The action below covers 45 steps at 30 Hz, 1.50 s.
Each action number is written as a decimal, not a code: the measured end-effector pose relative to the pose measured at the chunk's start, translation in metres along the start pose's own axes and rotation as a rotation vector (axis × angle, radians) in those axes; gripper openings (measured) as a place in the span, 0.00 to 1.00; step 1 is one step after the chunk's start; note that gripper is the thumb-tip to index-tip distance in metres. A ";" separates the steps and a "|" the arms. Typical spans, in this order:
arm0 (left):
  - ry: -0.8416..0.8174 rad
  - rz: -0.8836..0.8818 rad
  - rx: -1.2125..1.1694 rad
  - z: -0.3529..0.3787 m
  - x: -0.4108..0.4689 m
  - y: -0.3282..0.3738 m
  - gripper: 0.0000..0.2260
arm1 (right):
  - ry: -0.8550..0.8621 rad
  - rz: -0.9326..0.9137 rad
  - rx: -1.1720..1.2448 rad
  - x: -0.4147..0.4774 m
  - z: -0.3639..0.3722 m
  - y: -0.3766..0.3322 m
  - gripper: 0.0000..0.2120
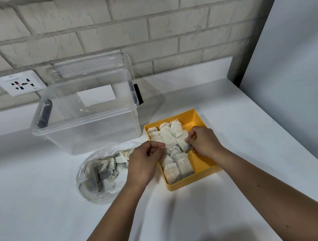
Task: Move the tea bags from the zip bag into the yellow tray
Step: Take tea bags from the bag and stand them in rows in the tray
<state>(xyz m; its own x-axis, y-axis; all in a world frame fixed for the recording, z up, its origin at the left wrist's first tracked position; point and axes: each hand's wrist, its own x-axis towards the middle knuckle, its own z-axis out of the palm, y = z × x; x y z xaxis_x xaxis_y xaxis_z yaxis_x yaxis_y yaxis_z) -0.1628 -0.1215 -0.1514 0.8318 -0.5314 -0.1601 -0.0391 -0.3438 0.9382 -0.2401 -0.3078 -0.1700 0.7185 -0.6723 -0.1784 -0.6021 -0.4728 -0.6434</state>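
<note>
A yellow tray (205,171) sits on the white counter, with several white tea bags (171,170) laid in rows along its left and middle. To its left lies a clear zip bag (91,186), open toward the tray, with several tea bags (105,166) inside. My right hand (202,140) is over the tray's middle, fingers pinched on a tea bag (183,145) that stands tilted above the rows. My left hand (146,160) hovers between the bag's mouth and the tray's left wall, fingers curled closed; nothing shows in it.
A clear plastic storage box (86,130) with its lid leaning behind it stands just behind the zip bag. A wall socket (21,83) is on the brick wall at left. A grey panel (294,70) rises at the counter's right edge.
</note>
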 end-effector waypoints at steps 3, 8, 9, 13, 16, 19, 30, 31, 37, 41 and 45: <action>-0.019 -0.011 -0.036 -0.002 0.001 -0.001 0.04 | -0.019 -0.009 -0.025 -0.001 0.000 -0.003 0.07; -0.039 0.007 -0.135 -0.016 -0.008 0.006 0.03 | 0.164 -0.137 -0.071 -0.022 -0.006 -0.012 0.17; -0.017 0.031 -0.128 -0.022 -0.011 0.006 0.03 | 0.176 -0.181 -0.051 -0.029 -0.008 -0.016 0.16; 0.261 0.257 0.268 -0.069 -0.022 -0.006 0.04 | 0.143 -0.284 0.042 -0.052 -0.008 -0.038 0.11; 0.405 0.432 0.722 -0.107 -0.021 -0.026 0.07 | 0.122 -0.333 0.096 -0.066 0.002 -0.059 0.10; 0.274 0.537 0.990 -0.129 -0.014 -0.047 0.12 | 0.036 -0.387 0.176 -0.078 0.020 -0.075 0.09; 0.121 0.434 1.125 -0.140 -0.005 -0.076 0.33 | -0.332 -0.595 -0.173 -0.076 0.098 -0.107 0.16; 0.137 0.417 1.161 -0.143 -0.005 -0.075 0.34 | -0.334 -0.589 -0.245 -0.074 0.098 -0.108 0.18; 0.135 0.338 1.251 -0.161 -0.008 -0.077 0.40 | -0.357 -0.601 -0.405 -0.071 0.096 -0.113 0.21; 0.121 0.372 1.164 -0.170 -0.012 -0.076 0.36 | -0.304 -0.599 -0.371 -0.071 0.092 -0.106 0.18; 0.304 0.422 1.046 -0.174 -0.016 -0.094 0.30 | -0.348 -0.603 -0.281 -0.079 0.094 -0.101 0.17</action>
<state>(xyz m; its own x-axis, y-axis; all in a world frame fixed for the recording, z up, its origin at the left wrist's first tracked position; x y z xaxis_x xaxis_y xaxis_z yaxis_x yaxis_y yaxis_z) -0.0763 0.0544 -0.1833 0.7366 -0.5974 0.3170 -0.6633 -0.7297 0.1662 -0.2035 -0.1531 -0.1612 0.9924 -0.0543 -0.1103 -0.1024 -0.8612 -0.4978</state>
